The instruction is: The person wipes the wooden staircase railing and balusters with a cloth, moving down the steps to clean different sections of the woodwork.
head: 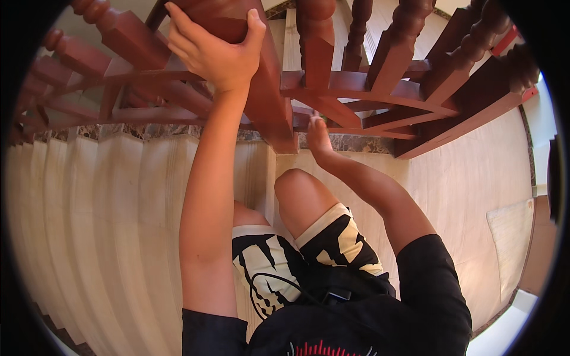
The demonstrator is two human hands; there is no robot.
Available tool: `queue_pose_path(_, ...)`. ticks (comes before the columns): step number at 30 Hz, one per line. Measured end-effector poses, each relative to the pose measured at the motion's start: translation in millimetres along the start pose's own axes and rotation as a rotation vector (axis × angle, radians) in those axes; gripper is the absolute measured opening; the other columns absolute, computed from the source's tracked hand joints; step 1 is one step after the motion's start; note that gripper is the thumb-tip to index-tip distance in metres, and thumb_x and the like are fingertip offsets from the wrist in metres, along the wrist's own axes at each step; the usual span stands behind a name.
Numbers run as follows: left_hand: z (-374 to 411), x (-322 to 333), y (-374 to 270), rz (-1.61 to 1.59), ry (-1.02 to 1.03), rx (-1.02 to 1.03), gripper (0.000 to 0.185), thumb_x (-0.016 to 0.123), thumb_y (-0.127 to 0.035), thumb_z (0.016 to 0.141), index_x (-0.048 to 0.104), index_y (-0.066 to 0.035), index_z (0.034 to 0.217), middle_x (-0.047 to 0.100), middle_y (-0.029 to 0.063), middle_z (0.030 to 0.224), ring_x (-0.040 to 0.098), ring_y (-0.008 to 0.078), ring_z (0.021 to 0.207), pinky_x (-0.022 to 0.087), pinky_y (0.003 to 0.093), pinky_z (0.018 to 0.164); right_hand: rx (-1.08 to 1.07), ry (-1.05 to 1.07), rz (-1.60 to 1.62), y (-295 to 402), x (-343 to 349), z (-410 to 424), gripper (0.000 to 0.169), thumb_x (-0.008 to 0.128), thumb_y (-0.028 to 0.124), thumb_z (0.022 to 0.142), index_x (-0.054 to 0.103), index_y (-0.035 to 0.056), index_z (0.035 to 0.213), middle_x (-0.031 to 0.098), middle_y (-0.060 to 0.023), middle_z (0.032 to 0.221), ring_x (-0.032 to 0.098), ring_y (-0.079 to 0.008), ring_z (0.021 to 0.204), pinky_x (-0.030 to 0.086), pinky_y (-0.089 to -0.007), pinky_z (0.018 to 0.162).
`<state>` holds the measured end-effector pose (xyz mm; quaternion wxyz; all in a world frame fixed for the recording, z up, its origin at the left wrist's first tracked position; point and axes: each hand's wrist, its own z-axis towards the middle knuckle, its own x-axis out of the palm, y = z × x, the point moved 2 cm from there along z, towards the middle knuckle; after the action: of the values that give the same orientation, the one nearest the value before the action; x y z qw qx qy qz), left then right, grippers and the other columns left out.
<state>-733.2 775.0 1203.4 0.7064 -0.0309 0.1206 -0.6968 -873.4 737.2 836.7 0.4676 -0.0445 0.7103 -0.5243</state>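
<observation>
My left hand (216, 55) is spread around the thick reddish-brown wooden newel post (269, 104) of a stair balustrade, thumb on one side and fingers on the other. Lower down and to the right, my right hand (319, 135) reaches in at the balustrade's lower rails, beside the foot of the post. Its fingertips are partly hidden by the slanting wooden brace (336, 111). A small bit of green shows by those fingers; what it is, and whether the hand grips it, I cannot tell.
Turned balusters (318, 40) rise from the curved rail (352, 84). Pale stair treads (164, 187) descend on the left, bordered by dark marble edging (365, 143). My bent knee (303, 191) is close to the post. A light mat (512, 240) lies on the landing at right.
</observation>
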Motion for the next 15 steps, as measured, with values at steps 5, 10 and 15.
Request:
queue_pose_path(5,0.7,-6.3,6.4,0.002,-0.032,0.015,0.114,0.081,-0.05,0.075,0.025,0.008,0.156,0.042,0.0278,0.141,0.04,0.0454,0.129,0.039,0.055,0.106,-0.302,0.235,-0.183,-30.5,-1.9,-18.8,0.043,0.056,0.022,0.095,0.068,0.0051,0.133,0.062,-0.0118,0.13,0.051,-0.0333,0.12,0.036,-0.0521,0.095)
queue_pose_path(10,7.2,-3.5,-6.7,0.0,-0.095,0.058,0.113,0.081,-0.049,0.074,0.027,0.008,0.155,0.045,0.0285,0.137,0.045,0.0467,0.123,0.04,0.0548,0.103,0.088,-0.002,0.137,-28.4,19.4,-29.6,0.049,0.057,0.019,0.094,0.062,-0.0015,0.138,0.065,-0.0114,0.126,0.055,-0.0305,0.115,0.048,-0.0423,0.091)
queue_pose_path(15,10.3,-8.4,-7.2,-0.045,-0.03,0.013,0.113,0.082,-0.05,0.077,0.025,0.006,0.157,0.043,0.0306,0.141,0.043,0.0484,0.126,0.037,0.0535,0.108,-0.068,-0.199,0.522,-53.4,39.8,-62.2,0.052,0.06,0.017,0.093,0.056,-0.0064,0.139,0.068,-0.0151,0.116,0.059,-0.0278,0.101,0.053,-0.0389,0.078)
